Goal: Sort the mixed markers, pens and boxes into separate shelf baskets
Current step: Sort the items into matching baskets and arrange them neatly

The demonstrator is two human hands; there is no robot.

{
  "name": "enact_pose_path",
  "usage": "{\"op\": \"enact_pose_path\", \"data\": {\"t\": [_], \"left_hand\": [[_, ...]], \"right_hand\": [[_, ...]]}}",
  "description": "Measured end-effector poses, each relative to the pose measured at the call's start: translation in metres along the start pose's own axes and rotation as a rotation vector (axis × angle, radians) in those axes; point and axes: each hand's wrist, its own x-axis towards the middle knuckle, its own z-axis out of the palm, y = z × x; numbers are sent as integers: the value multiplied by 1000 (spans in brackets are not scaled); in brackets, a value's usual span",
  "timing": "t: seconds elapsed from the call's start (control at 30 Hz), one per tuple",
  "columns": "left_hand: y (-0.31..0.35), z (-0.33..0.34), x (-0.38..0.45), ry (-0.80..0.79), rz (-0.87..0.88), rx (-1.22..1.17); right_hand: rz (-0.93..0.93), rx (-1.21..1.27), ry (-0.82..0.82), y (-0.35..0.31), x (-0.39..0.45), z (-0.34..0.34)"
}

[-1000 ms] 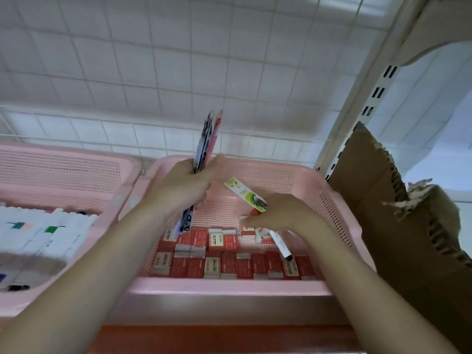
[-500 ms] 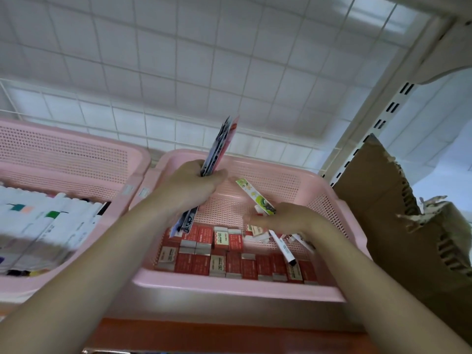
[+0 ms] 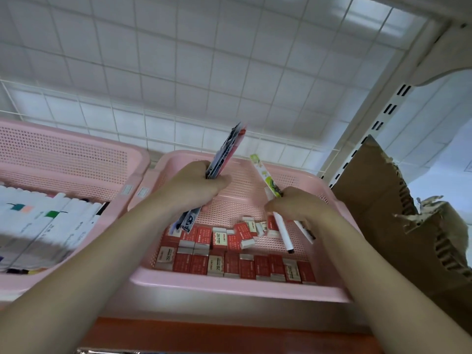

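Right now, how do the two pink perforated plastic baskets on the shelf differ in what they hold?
The left pink perforated basket holds long white markers lying side by side; the right pink perforated basket holds small red and white boxes, mostly in rows. Both hands, the left hand and right hand, work over the right basket; none is over the left one. Both baskets sit side by side on one shelf.

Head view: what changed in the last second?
Little moved. The right hand has gathered a second white pen beside the white black-tipped marker, still gripping the green-printed slim packet. The left hand keeps its bundle of flat dark packets. Red-and-white boxes stay in the right pink perforated basket; the camera shifted slightly.
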Motion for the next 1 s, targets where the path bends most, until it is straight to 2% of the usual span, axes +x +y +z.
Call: {"op": "enact_pose_path", "data": {"t": [0.1,0.17,0.27,0.43,0.6,0.8,0.9,1.0], "left_hand": [[4,3,4,-53,11,194],[9,13,6,-162,10,349],[13,37,12,-312,15,496],[11,69,14,-447,18,682],[11,72,15,-460,-7,607],[7,26,26,-249,14,544],[-1,16,29,-247,16,576],[-3,22,30,-292,31,588]], "right_hand": [[39,239,42,9,2,-9],[63,329,83,17,2,-12],[70,188,123,29,2,-11],[85,131,31,39,-2,-5],[114,71,4,39,1,2],[63,31,19,37,4,7],[-39,-105,76,37,6,7],[-94,-195,49,30,4,14]]}}
